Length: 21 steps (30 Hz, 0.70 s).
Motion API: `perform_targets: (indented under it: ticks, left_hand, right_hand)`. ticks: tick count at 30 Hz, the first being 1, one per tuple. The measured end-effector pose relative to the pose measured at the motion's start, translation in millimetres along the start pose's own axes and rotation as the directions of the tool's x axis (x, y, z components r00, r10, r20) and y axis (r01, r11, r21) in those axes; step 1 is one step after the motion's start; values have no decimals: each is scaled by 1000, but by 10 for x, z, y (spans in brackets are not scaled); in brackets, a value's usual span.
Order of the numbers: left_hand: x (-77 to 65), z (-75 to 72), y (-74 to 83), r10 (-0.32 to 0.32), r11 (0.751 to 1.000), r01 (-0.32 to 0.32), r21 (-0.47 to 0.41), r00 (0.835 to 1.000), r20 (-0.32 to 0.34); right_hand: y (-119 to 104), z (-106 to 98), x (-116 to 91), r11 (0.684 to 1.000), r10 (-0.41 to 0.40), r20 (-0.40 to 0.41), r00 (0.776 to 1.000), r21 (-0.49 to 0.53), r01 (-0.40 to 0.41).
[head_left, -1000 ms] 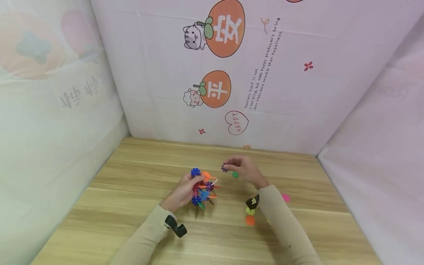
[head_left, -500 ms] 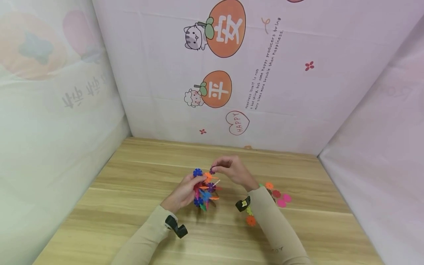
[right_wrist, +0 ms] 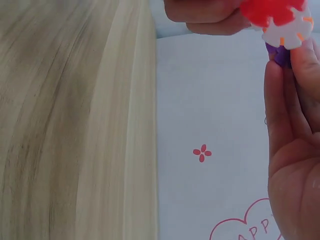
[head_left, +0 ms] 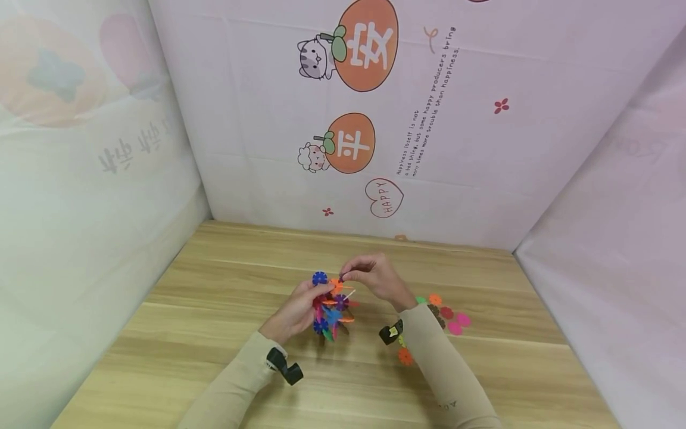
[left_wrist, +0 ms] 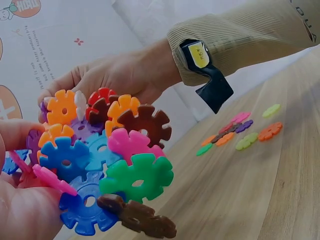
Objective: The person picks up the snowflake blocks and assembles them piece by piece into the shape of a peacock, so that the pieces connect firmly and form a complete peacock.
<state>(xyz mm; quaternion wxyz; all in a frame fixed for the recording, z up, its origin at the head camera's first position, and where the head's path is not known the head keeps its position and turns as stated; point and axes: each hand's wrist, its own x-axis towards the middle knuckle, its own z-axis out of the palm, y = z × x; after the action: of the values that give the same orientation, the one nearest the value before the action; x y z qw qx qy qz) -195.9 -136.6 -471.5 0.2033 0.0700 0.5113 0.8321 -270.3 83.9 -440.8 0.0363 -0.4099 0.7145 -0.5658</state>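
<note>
My left hand (head_left: pixel 297 310) grips a cluster of interlocking plastic snowflake discs (head_left: pixel 333 316) above the table. Blue, green, pink, orange, brown, red and white discs show in it, slotted together at many angles, such as a green disc (left_wrist: pixel 137 177) low in the left wrist view. At the cluster's upper right, my right hand (head_left: pixel 375 277) pinches a purple disc (right_wrist: pixel 280 54) between thumb and fingers. That disc is against the cluster beside an orange disc (left_wrist: pixel 62 107); whether it sits in a slot cannot be told. Fingers hide most of it.
Loose discs lie on the wooden table (head_left: pixel 214 286) right of the cluster, among them a pink disc (head_left: pixel 455 328) and an orange disc (head_left: pixel 405 356). My right forearm (head_left: pixel 439 363) covers some of them. Printed white cloth (head_left: pixel 455 208) walls the back and both sides.
My right hand has moved left with the purple disc, from apart from the cluster to up against it. In the last half second the disc has turned edge-on. My left hand has hardly moved.
</note>
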Motion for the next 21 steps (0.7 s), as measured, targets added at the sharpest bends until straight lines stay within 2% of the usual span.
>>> perform_targets:
  ticks: [8, 13, 17, 21]
  left_hand:
    - [-2, 44, 45, 37, 999, -37, 2, 998, -44]
    - [7, 42, 37, 60, 998, -60, -2, 997, -50]
    - [24, 20, -13, 38, 999, -39, -22, 998, -54]
    - [34, 1, -56, -15, 1000, 14, -9, 997, -70]
  right_hand:
    - [-16, 93, -18, 998, -53, -102, 993, 10, 54]
    - [6, 163, -27, 996, -87, -138, 987, 1, 88]
    - [37, 165, -41, 998, -65, -126, 990, -12, 63]
    - [16, 72, -71, 994, -15, -44, 999, -110, 10]
